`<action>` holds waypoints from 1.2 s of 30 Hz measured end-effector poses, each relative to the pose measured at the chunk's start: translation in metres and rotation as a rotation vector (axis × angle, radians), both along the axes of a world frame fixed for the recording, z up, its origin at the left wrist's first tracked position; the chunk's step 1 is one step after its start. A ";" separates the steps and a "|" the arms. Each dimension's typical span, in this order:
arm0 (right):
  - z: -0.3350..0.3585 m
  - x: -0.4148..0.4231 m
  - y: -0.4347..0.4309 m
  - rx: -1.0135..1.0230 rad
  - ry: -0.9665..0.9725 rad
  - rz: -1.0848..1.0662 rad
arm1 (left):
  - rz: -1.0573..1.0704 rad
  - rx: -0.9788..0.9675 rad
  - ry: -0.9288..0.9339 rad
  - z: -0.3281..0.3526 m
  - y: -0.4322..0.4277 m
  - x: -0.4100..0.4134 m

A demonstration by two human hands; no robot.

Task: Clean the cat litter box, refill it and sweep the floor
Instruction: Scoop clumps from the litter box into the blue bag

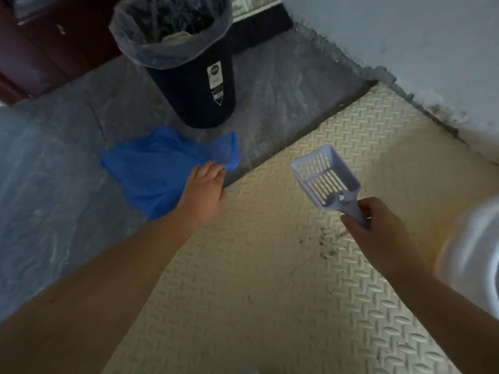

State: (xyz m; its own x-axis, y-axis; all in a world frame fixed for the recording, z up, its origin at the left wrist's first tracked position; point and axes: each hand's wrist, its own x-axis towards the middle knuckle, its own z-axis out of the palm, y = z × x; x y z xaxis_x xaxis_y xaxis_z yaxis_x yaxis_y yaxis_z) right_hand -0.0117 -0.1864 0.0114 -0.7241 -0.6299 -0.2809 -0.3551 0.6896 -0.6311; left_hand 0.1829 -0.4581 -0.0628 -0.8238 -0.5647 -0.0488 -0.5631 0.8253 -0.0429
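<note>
So the litter scoop [321,174] is up in the right hand [375,228], fingers wrapped tight round the handle, slotted basket pointing away from the person and hanging over the mat [270,279]. The left hand [205,190] is well apart from it, down on a blue bag [151,168] that's lying crumpled on the floor [54,171], fingers curled over the bag's near edge and gripping it. Just beyond the bag is a black bin [199,98] with a clear liner [145,47] folded over the rim. The floor is grey, streaky concrete, and the mat is a beige one with a raised diamond-plate pattern, tucked into the corner by a pale wall [405,31]. There are some dark specks [324,238] on the mat right by the right hand. The scoop is pale lilac plastic, boxy with long slots. There's dark red furniture [40,49] at the top left, and a blurry white thing [475,252] on the right edge, can't tell what it is.
</note>
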 end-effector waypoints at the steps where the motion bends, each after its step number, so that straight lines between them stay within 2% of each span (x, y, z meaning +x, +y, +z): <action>1: 0.004 -0.003 0.006 -0.010 0.001 -0.006 | -0.048 -0.018 0.052 0.004 0.008 -0.006; 9: 0.030 -0.034 0.082 -0.059 0.091 -0.125 | -0.324 0.019 0.171 0.036 0.103 -0.068; 13: 0.041 -0.051 0.134 -0.088 0.107 -0.176 | -0.434 0.087 0.131 0.053 0.157 -0.103; 17: 0.053 -0.065 0.198 -0.046 0.126 -0.221 | -0.440 0.155 0.118 0.065 0.213 -0.137; 22: 0.051 -0.074 0.279 -0.021 0.114 -0.275 | -0.476 0.158 -0.119 0.065 0.269 -0.164; 25: 0.040 -0.078 0.313 -0.030 0.089 -0.359 | -0.491 0.120 -0.329 0.074 0.281 -0.174; 27: 0.036 -0.081 0.327 -0.030 0.067 -0.396 | -0.499 0.112 -0.386 0.091 0.283 -0.179; 29: 0.037 -0.083 0.341 -0.002 0.086 -0.389 | -0.484 0.152 -0.324 0.108 0.291 -0.179; 33: 0.037 -0.097 0.373 0.044 0.162 -0.454 | -0.527 0.274 -0.045 0.108 0.324 -0.197; 36: 0.024 -0.106 0.412 0.142 0.257 -0.560 | -0.599 0.270 0.010 0.085 0.358 -0.227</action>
